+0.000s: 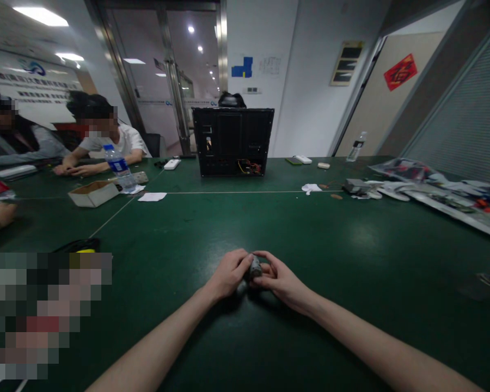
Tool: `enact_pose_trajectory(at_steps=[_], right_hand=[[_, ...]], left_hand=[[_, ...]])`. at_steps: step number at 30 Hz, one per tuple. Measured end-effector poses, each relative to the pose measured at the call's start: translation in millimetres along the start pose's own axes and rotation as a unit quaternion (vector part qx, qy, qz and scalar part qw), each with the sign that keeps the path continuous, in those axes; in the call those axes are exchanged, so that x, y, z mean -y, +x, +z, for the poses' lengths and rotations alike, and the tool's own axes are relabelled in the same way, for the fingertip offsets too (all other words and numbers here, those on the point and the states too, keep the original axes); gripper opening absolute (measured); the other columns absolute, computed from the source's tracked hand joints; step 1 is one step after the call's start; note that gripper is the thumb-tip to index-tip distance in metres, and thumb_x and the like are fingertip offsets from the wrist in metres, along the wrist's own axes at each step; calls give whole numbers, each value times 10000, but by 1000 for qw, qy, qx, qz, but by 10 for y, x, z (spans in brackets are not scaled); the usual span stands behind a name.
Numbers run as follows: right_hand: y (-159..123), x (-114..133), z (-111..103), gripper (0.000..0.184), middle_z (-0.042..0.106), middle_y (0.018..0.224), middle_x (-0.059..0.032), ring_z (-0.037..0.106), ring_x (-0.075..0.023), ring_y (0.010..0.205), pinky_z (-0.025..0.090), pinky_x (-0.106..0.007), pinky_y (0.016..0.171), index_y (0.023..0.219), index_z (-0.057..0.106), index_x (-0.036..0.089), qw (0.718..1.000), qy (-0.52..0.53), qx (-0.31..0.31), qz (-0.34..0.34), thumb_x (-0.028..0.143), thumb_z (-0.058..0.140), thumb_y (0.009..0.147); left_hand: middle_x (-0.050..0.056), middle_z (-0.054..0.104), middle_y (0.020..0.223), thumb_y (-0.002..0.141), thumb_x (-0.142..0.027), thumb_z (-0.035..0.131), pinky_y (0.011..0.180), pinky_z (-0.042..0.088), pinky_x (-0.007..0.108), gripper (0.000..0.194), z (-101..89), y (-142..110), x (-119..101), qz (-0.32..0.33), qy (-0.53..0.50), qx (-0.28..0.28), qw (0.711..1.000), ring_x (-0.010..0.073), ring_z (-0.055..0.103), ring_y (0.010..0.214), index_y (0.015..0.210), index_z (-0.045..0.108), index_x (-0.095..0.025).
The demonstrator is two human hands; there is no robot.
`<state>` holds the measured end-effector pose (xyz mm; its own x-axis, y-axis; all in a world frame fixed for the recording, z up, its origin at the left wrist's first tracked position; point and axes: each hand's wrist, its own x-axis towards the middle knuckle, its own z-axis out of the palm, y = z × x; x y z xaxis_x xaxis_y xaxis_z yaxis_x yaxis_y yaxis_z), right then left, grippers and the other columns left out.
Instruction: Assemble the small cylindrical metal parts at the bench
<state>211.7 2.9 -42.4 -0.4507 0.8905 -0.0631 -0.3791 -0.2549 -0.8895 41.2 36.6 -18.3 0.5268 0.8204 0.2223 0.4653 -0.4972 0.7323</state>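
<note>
Now, at the near edge of the view, around six o'clock, the left hand (pixel 228 274) and the right hand (pixel 281 283) close in from either side on a small grey metal cylinder (pixel 255 268). Both hands are curled and nearly shut, their fingers wrapped around the piece and meeting over it, so only its upper end and a pale lower tip show. Exactly what it is can't be told from here, and the fingers hide most of the grip. Both wrists sit low, just above the green tabletop (pixel 351 261).

Out at twelve o'clock stands a black metal chassis (pixel 232 141) with red and yellow wires (pixel 249 167) at its base. Around ten o'clock, a co-worker's hands (pixel 84 170) rest near a plastic water bottle (pixel 118 169) and a cardboard box (pixel 93 194), while a heap of papers and packaging (pixel 441 190) spreads out at two o'clock.

The risk looks to be in that rounded shape: a slight loosening of the fingers or a twist between the hands could let it drop, and on this smooth surface it could roll away.
</note>
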Motion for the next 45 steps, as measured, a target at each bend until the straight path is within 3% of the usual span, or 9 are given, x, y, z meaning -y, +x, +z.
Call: enact_pose_trajectory(at_steps=[17, 23, 30, 37, 45], right_hand=[[-17, 30, 66, 724, 614, 820, 13, 635, -120, 632, 495, -252, 627, 1177, 287, 236, 1000, -8, -17, -5, 125, 739, 622], [-15, 24, 36, 637, 582, 789, 36, 596, -107, 636, 469, -232, 597, 1149, 346, 227, 992, -121, -20, -33, 141, 711, 635], [-43, -15, -14, 596, 583, 800, 17, 548, -113, 661, 412, -229, 583, 1215, 381, 226, 941, -327, -12, -85, 131, 662, 697], [-36, 1, 6, 586, 542, 749, 35, 535, -117, 668, 419, -244, 611, 1207, 389, 215, 948, -310, -16, -74, 217, 702, 711], [-37, 4, 0, 562, 521, 748, 36, 491, -109, 626, 390, -234, 571, 1184, 406, 224, 937, -332, -44, -98, 182, 685, 697]], left_hand=[[16, 521, 682, 923, -328, 319, 621, 358, 249, 361, 4, -4, -3, 10, 22, 17, 1000, 151, 478, 659, 653, 489, -158], [15, 522, 681, 936, -381, 312, 632, 364, 250, 407, -10, -10, -1, 15, 24, 21, 999, 151, 477, 656, 669, 519, -153], [16, 544, 684, 943, -417, 312, 630, 362, 249, 463, -15, -5, -1, 26, 36, 35, 998, 142, 478, 647, 668, 563, -141], [5, 524, 648, 944, -387, 298, 608, 358, 245, 428, 9, -11, -9, 4, 13, 15, 1000, 139, 471, 625, 669, 523, -148], [15, 525, 657, 929, -380, 300, 612, 366, 245, 399, 2, -3, -17, -8, 3, 15, 1000, 150, 474, 638, 669, 507, -159]])
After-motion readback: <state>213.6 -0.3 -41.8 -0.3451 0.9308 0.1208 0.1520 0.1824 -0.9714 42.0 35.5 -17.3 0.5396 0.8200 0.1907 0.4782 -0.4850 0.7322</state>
